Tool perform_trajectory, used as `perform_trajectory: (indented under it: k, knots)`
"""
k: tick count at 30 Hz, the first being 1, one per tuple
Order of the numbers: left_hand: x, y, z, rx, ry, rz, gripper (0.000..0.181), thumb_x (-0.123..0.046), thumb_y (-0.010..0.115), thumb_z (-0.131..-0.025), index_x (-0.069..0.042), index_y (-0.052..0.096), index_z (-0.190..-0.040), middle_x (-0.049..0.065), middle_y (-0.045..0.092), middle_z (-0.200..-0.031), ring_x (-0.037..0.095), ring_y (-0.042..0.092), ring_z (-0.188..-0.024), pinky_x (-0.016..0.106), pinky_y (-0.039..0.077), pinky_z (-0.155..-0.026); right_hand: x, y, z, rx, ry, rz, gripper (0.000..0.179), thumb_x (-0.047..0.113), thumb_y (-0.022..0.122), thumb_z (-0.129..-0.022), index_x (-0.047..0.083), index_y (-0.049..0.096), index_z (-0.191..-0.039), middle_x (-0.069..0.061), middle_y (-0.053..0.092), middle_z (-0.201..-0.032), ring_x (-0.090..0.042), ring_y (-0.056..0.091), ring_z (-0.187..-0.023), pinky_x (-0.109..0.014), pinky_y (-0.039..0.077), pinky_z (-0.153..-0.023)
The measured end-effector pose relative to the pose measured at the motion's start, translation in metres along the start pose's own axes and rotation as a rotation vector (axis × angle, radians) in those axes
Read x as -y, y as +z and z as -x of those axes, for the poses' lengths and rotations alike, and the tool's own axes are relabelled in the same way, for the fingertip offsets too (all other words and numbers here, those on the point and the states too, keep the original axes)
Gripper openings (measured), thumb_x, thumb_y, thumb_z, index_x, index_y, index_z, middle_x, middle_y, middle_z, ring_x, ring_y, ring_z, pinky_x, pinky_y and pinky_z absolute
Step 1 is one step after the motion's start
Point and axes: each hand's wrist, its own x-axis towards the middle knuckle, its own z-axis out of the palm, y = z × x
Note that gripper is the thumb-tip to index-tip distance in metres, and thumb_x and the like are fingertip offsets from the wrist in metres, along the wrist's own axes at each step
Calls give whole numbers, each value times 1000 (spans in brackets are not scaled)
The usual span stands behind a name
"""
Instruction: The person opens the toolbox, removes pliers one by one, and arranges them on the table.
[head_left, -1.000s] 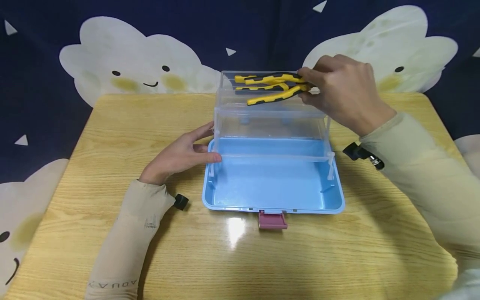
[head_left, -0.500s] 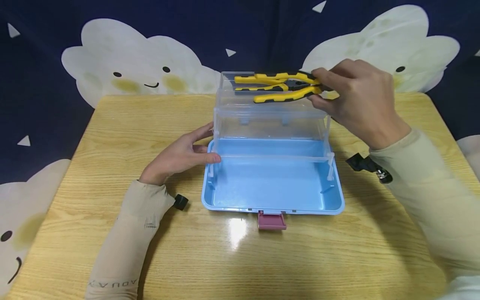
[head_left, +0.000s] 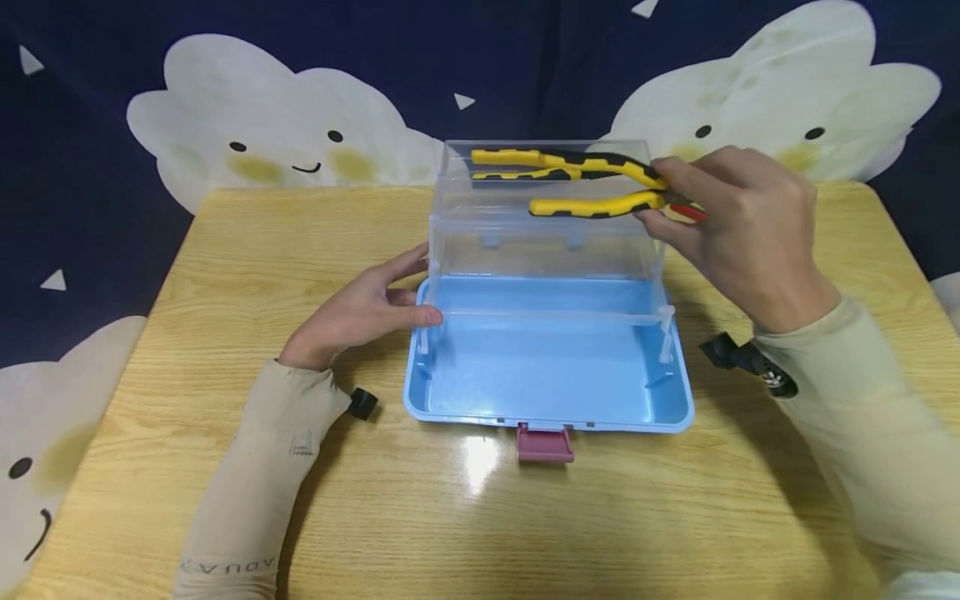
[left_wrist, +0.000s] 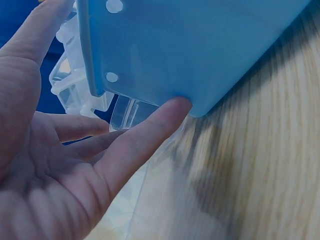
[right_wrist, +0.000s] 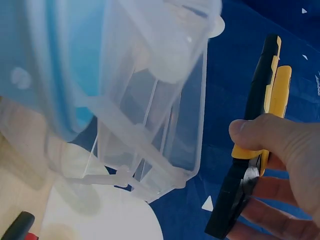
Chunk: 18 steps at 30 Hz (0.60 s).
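My right hand (head_left: pixel 757 225) pinches a pair of pliers (head_left: pixel 592 207) near the head, with the yellow-and-black handles pointing left over the raised clear trays (head_left: pixel 540 254). In the right wrist view, the thumb presses the pliers (right_wrist: pixel 262 100) against the fingers, beside the trays. Other yellow-and-black handles (head_left: pixel 498 157) lie in the top tray, partly overlapped by the held pair. My left hand (head_left: pixel 360 304) rests at the left side of the blue toolbox (head_left: pixel 547 367), thumb on its rim. In the left wrist view, a straight fingertip touches the outer wall (left_wrist: pixel 190 55).
The toolbox stands on a wooden table (head_left: pixel 225 283), its maroon latch (head_left: pixel 545 444) hanging at the front. Part of a red tool (head_left: pixel 687 213) shows beyond the right fingers. A dark curtain (head_left: pixel 525 67) with cloud prints hangs behind the table.
My right hand has moved right and slightly toward me, carrying the pliers with it. The handles now reach less far over the top tray. My left hand has stayed in place.
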Motion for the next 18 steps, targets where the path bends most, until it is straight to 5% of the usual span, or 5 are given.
perform_trajectory:
  k: [6,14,18]
  knots:
    - [-1,1,-2,-9,-15,-19,100,-35,85,-86,-35,23,-165,4,33,-170,30,64,-134,48,54,-110,-1,2,11,-64,48,-64,42,10,91,-79,0,77,-117,-26,75,-90,-38,65,-71,-40,46,-62]
    - [-1,2,-3,1,6,-12,98,-31,84,-88,-35,23,-165,1,33,-170,30,65,-132,46,56,-108,-5,6,28,-181,201,-155,39,6,93,-74,3,80,-111,-27,76,-91,-39,63,-71,-3,26,-75]
    - [-1,1,-1,-1,4,-19,98,-34,84,-87,-36,23,-164,-2,33,-170,30,65,-132,45,56,-108,-9,7,30,-197,230,-160,39,7,94,-73,3,81,-110,-27,76,-93,-43,68,-74,6,26,-82]
